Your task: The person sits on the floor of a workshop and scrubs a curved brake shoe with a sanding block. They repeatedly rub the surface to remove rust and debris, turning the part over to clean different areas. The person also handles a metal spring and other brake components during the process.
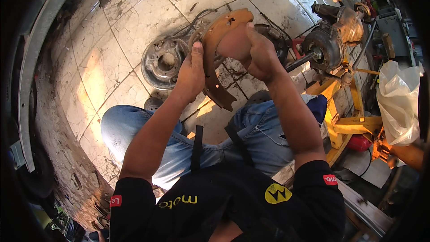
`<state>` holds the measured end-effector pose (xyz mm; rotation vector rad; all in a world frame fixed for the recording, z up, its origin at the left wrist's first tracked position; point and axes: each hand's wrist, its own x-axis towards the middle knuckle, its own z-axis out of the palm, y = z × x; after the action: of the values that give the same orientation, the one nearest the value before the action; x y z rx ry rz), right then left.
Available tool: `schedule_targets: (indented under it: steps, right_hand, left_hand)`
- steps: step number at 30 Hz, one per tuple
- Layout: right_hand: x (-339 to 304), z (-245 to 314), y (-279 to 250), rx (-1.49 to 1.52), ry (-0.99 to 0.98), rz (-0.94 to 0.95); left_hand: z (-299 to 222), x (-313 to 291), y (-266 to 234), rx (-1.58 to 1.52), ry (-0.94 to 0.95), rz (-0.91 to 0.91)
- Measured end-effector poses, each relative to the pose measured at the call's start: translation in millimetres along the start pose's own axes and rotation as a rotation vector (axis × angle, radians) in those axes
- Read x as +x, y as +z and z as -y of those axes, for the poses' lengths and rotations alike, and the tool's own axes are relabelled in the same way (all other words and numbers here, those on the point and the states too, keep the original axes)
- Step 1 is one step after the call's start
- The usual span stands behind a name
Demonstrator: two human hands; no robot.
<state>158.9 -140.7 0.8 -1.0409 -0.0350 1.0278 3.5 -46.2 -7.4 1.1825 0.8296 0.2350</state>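
Note:
A curved, rust-brown brake shoe is held up over the floor in front of my knees. My left hand is closed round its left side, with the thumb pointing up along the curved edge. Inside the upper part of the curve is my right hand, thumb raised. A smooth reddish-brown patch lies between that thumb and the shoe, and I cannot make out whether it is a held sheet or my blurred fingers. Behind the shoe, a round metal brake plate with a centre hole lies on the tiles.
A second dark round part lies behind my right hand. To the right, a greasy axle housing rests by a yellow metal stand. A clear plastic bag hangs beyond it. Along the left runs a curved-looking metal rail.

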Motion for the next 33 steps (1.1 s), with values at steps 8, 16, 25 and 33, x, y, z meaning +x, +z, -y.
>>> schedule_targets:
  steps: [8, 16, 25, 33]
  right_hand:
    - [12, 7, -16, 0.053, -0.052, 0.077]
    - [5, 6, -6, 0.017, -0.012, 0.028]
    - [10, -6, -2, 0.008, 0.039, -0.096]
    - [8, 6, -12, 0.009, 0.000, 0.061]
  left_hand:
    - [6, 3, 2, 0.065, 0.004, -0.040]
    - [-4, 0, 5, 0.009, 0.020, -0.031]
    - [3, 4, 4, -0.025, 0.051, -0.012]
    - [-3, 1, 8, -0.039, 0.054, -0.008]
